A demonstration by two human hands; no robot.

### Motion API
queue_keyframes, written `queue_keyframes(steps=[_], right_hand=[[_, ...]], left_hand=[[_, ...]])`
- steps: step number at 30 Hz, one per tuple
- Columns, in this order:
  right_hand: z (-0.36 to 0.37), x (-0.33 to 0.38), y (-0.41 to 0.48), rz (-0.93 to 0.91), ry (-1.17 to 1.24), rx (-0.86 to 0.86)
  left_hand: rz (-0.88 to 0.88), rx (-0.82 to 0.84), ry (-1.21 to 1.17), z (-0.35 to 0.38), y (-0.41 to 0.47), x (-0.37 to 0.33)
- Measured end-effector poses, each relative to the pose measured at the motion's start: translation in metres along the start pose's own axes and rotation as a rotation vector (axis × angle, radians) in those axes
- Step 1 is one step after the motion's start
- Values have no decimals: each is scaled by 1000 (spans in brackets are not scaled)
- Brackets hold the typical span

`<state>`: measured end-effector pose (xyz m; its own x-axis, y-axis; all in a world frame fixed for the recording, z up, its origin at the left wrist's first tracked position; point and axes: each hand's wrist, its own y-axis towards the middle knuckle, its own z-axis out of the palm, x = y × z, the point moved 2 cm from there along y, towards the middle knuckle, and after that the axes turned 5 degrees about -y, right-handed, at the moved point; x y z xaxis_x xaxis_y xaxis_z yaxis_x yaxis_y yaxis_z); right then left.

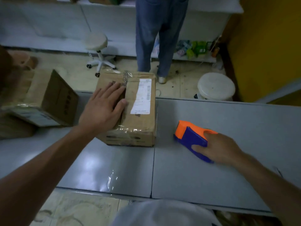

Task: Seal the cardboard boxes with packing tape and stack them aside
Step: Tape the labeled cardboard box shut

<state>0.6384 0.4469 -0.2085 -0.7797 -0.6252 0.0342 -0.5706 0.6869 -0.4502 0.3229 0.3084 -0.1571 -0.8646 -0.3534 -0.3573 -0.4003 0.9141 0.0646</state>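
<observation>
Head view: your left grip (102,108) lies flat on the seemingly sealed box (140,121); right grip (223,147) clasps the tape dispenser (190,134). Stacking likely next.

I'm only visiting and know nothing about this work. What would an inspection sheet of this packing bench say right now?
Surface: grey table, two glossy panels meeting at a seam.
Job's things: cardboard box on the table, clear tape over its top, white label; orange-and-blue tape dispenser to its right; second box at far left.
Clutter: scrap of clear film near the table's front edge.
Hands: left hand lies flat on the cardboard box; right hand grips the tape dispenser.
Cables: nothing seen.
Surroundings: two white stools, a standing person, yellow wall.
</observation>
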Motion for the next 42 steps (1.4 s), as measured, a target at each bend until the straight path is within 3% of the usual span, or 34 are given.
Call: queue_keyframes(steps=[2,4,9,15,17,18,20,22,24,27,29,33,35,39,42], right_hand=[[19,11,-2,-44,6,-255],[28,15,-2,-57,35,-371],[38,19,1,-82,-101,-370],[13,21,-7,71,-147,-26],[-14,32,-20,71,-133,-94],[-28,42,-26,67,-95,-218],[-57,75,-38,-33,95,-537],[-76,121,-40,-278,242,-683],[-81,155,-29,-488,217,-624],[-70,171,2,-567,89,-483],[-57,169,17,-619,41,-548],[-35,168,29,-733,28,-887],[-29,168,32,-754,78,-966],[-23,175,32,-660,374,-1077],[-12,187,28,-420,777,-1103]], left_hand=[[-2,7,0,-1,-1,2],[0,9,-10,-1,-2,1],[9,-22,-77,-2,-3,4],[100,-127,-378,-14,-10,5],[176,-78,-362,-22,-14,4],[250,-44,-310,-26,-17,2],[404,54,-225,-31,-22,-2],[490,158,-128,-29,-25,0],[537,227,-31,-22,-26,10],[581,239,37,-12,-26,24],[593,174,70,-6,-27,28],[662,-28,94,4,-27,30],[699,-148,28,9,-29,31],[730,-467,-107,16,-36,38],[448,-579,-287,21,-45,39]])
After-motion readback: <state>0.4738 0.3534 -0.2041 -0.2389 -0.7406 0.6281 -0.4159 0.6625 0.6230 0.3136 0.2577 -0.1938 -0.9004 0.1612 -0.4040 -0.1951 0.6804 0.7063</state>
